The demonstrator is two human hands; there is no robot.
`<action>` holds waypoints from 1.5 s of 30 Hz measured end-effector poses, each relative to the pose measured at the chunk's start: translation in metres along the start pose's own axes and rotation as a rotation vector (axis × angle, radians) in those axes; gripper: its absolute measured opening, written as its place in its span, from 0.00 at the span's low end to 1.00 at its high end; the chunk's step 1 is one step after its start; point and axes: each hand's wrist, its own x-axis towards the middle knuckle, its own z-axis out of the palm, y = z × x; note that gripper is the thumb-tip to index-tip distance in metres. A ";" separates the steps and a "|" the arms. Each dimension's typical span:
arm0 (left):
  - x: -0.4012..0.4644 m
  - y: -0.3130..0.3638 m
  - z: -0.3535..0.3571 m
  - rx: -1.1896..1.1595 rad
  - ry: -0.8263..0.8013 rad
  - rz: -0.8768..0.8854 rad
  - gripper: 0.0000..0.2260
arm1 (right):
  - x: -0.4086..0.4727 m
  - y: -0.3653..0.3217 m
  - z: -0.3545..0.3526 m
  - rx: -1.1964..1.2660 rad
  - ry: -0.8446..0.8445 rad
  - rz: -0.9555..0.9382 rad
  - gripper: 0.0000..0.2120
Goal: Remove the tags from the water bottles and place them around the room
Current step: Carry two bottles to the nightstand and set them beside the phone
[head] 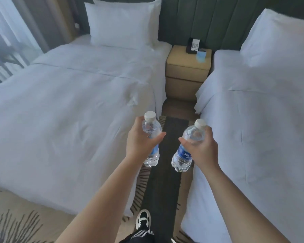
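Narrow aisle of patterned carpet [162, 172] between two beds, dark strip down the middle, open all the way to the far nightstand [186, 74]. Left bed [60, 102] and right bed [263, 120] both in smooth white linen, edges hanging close on either side of the aisle; plump white pillows [123, 23] at the far end against a padded green headboard [209, 20]. Nightstand boxy, tan, with a black telephone [193, 45] and a small blue item just beside it. Sheer curtain [11, 27] at far left.

Both forearms stretched forward over the aisle. Left hand [140, 139], fingers wrapped round the left bottle [152, 142], upright. Right hand [203, 146], fingers closed round the right bottle [188, 146], tilted, cap toward the far right. Both bottles clear ribbed plastic, white caps, blue labels, held apart in the air above the carpet. One black-and-white shoe [143, 220] at the near edge.
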 end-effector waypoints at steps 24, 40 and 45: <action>0.472 -0.001 0.242 -0.086 -0.125 0.047 0.26 | 0.493 0.077 0.111 0.003 0.105 0.062 0.33; 0.760 0.008 0.404 -0.121 -0.094 -0.013 0.28 | 0.817 0.129 0.151 0.046 0.112 0.014 0.33; 0.879 -0.012 0.461 -0.138 -0.085 -0.038 0.28 | 0.934 0.152 0.195 0.038 0.119 0.016 0.32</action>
